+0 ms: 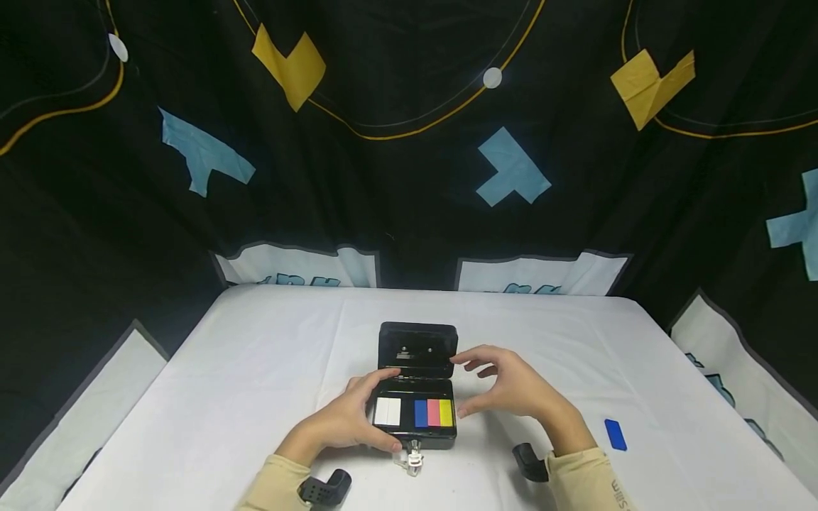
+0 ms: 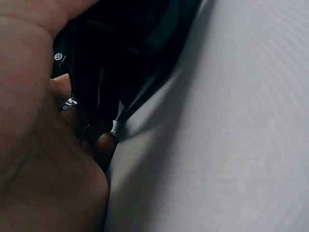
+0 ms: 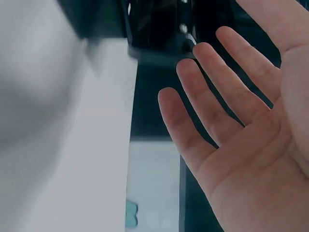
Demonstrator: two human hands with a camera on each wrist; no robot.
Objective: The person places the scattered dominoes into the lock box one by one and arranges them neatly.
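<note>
A small black cash box [image 1: 407, 414] stands on the table with its lid [image 1: 417, 339] raised. Two white pieces [image 1: 387, 411] lie on the left inside it, and a blue piece [image 1: 421, 413], a pink piece [image 1: 434, 413] and a yellow piece [image 1: 446, 413] on the right. Keys [image 1: 415, 463] hang at its front lock. My left hand [image 1: 348, 422] grips the box's left side, thumb at the front edge and forefinger by the hinge. Beside the right side is my right hand [image 1: 505, 387], fingers extended, forefinger at the lid's edge; the right wrist view shows its palm with nothing in it.
A blue rectangular piece [image 1: 615, 434] lies on the white tablecloth [image 1: 275, 348], right of my right forearm. Black fabric [image 1: 396, 206] with yellow and light blue shapes hangs behind the table. Both wrists wear a black device [image 1: 530, 463].
</note>
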